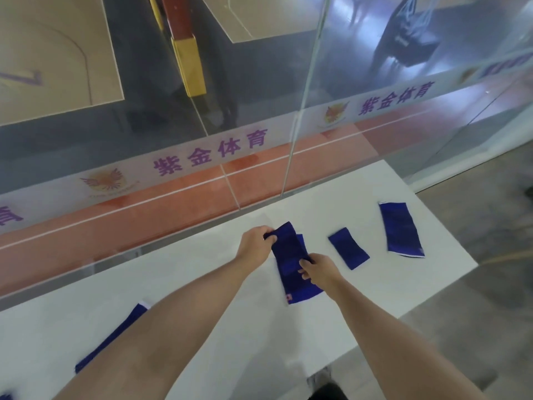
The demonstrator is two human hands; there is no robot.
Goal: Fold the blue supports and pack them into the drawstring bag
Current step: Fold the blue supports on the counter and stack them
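Note:
A long blue support (290,252) lies partly lifted on the white table (202,284). My left hand (256,245) pinches its far end and my right hand (317,269) grips its middle; the near end with a small red tag rests on the table. A small folded blue support (348,248) lies to the right. Farther right lies a wider blue support (401,228) with white edges. Another long blue support (111,339) lies at the near left, partly hidden by my left forearm. No drawstring bag is in view.
A glass wall (202,111) with a frosted band of purple lettering runs along the table's far edge. The table's right edge drops to a grey floor (476,284). A shoe (323,376) shows below the near edge.

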